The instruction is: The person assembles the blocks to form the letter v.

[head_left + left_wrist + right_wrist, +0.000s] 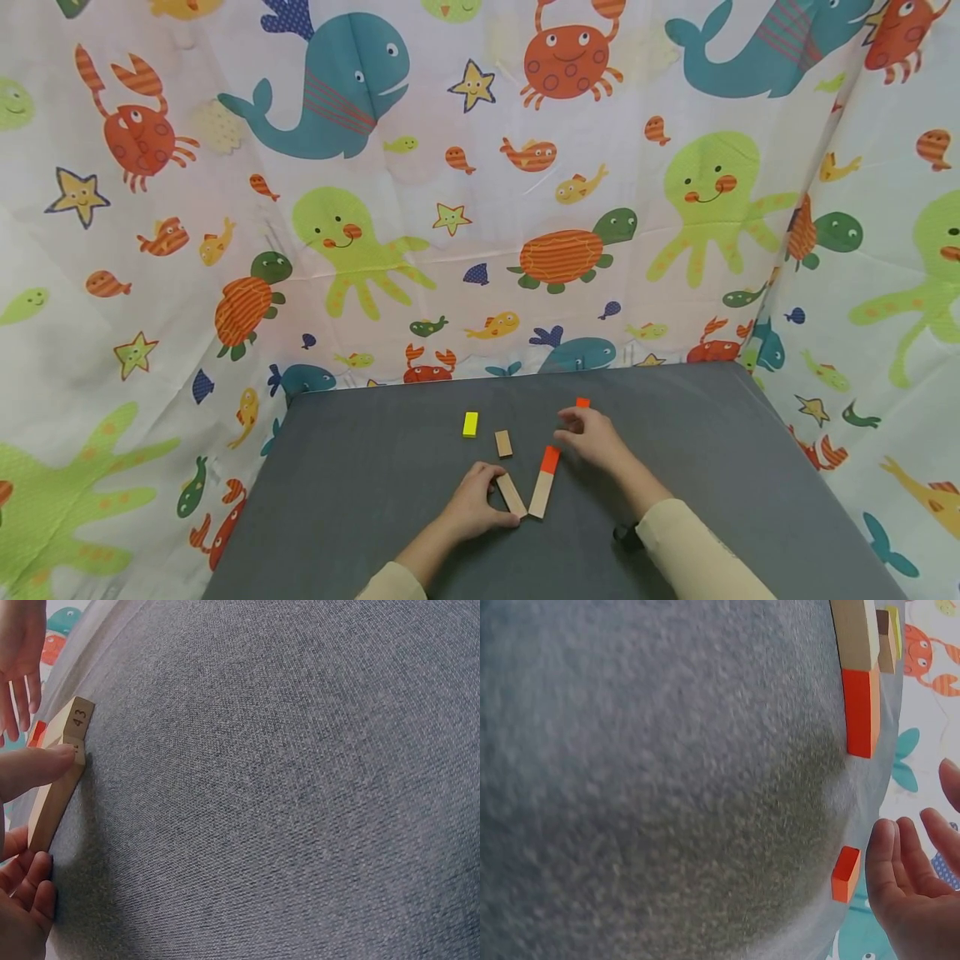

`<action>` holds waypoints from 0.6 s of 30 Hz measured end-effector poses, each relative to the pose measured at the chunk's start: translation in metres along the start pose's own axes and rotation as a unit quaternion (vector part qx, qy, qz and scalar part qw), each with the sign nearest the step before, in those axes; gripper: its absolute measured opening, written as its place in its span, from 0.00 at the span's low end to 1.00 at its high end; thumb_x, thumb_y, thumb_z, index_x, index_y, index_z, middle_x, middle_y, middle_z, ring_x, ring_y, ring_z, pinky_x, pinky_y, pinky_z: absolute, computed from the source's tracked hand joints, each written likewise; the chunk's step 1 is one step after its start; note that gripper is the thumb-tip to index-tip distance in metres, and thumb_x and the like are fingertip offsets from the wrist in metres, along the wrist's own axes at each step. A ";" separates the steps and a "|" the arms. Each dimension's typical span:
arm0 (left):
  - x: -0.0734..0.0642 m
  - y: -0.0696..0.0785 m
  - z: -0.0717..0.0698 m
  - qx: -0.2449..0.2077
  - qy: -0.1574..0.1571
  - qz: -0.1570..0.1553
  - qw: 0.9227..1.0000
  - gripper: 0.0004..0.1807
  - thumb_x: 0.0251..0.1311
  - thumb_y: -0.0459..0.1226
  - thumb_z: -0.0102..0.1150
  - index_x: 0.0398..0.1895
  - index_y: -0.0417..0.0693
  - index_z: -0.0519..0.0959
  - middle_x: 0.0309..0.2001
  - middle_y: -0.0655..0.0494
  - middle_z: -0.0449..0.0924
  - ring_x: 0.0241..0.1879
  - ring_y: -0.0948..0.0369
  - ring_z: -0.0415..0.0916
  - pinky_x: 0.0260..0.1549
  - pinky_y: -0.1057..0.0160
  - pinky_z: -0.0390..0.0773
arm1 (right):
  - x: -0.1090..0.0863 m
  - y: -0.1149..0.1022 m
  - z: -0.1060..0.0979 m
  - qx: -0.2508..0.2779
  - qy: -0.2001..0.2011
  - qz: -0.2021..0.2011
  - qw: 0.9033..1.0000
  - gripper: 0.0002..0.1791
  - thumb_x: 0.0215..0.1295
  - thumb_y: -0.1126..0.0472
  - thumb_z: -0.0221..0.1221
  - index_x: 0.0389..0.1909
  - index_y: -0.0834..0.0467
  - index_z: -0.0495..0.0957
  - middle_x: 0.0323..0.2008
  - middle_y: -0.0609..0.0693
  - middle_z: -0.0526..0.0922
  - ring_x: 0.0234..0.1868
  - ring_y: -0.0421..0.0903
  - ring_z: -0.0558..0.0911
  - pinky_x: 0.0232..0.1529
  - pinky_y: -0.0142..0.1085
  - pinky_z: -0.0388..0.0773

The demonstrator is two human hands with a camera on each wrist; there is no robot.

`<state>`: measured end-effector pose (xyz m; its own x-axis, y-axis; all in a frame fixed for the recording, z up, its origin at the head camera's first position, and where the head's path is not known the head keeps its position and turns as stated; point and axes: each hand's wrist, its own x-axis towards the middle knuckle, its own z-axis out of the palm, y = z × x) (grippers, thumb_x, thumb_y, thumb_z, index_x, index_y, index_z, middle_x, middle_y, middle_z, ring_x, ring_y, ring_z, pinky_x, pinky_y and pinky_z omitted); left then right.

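Note:
My left hand (pixel 472 504) holds a long plain wooden block (pixel 512 496) by its ends, thumb at the near end and fingers at the far end. That block slants against a second long wooden block (pixel 542 497), their near ends together in a V; the second one shows the number 43 in the left wrist view. An orange block (pixel 551 460) continues the second block at its far end. My right hand (pixel 597 439), fingers loosely bent and holding nothing, hovers beside another orange block (pixel 582 402) farther back, partly hidden by the hand in the head view.
A short wooden block (pixel 503 443) lies beyond my left hand, and a yellow block (pixel 470 424) sits behind it to the left. The dark grey cloth surface (pixel 375 475) meets a sea-animal curtain (pixel 465 333) at the back and sides.

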<state>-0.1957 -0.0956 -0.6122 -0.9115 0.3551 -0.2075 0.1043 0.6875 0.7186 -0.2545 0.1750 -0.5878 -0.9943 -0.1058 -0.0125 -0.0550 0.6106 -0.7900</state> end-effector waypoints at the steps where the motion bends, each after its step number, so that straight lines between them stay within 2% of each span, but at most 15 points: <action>1: 0.000 0.000 0.000 -0.001 0.000 -0.001 1.000 0.42 0.40 0.49 0.84 0.61 0.52 0.76 0.52 0.59 0.71 0.48 0.61 0.71 0.46 0.55 0.75 | 0.000 0.000 -0.001 -0.003 0.000 0.000 1.000 0.22 0.66 0.59 0.67 0.59 0.62 0.79 0.53 0.58 0.84 0.51 0.54 0.83 0.52 0.52 0.78; 7: 0.001 0.000 0.000 -0.003 0.001 -0.010 1.000 0.42 0.39 0.49 0.84 0.61 0.53 0.76 0.53 0.60 0.71 0.48 0.62 0.71 0.47 0.55 0.76 | 0.003 0.000 -0.006 -0.011 0.001 -0.001 1.000 0.23 0.66 0.59 0.66 0.60 0.61 0.79 0.55 0.59 0.83 0.53 0.56 0.82 0.54 0.53 0.77; 18: 0.002 -0.002 0.001 0.004 0.006 -0.002 1.000 0.41 0.39 0.49 0.84 0.60 0.52 0.76 0.52 0.60 0.71 0.47 0.61 0.71 0.45 0.55 0.75 | 0.009 0.004 -0.011 -0.015 0.006 -0.004 1.000 0.25 0.67 0.58 0.66 0.63 0.61 0.77 0.57 0.60 0.81 0.56 0.58 0.81 0.55 0.54 0.78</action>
<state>-0.1975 -0.0950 -0.6149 -0.9167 0.3447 -0.2021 0.1036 0.6935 0.7130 -0.2650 0.1850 -0.5839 -0.9948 -0.1022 0.0012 -0.0659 0.6325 -0.7718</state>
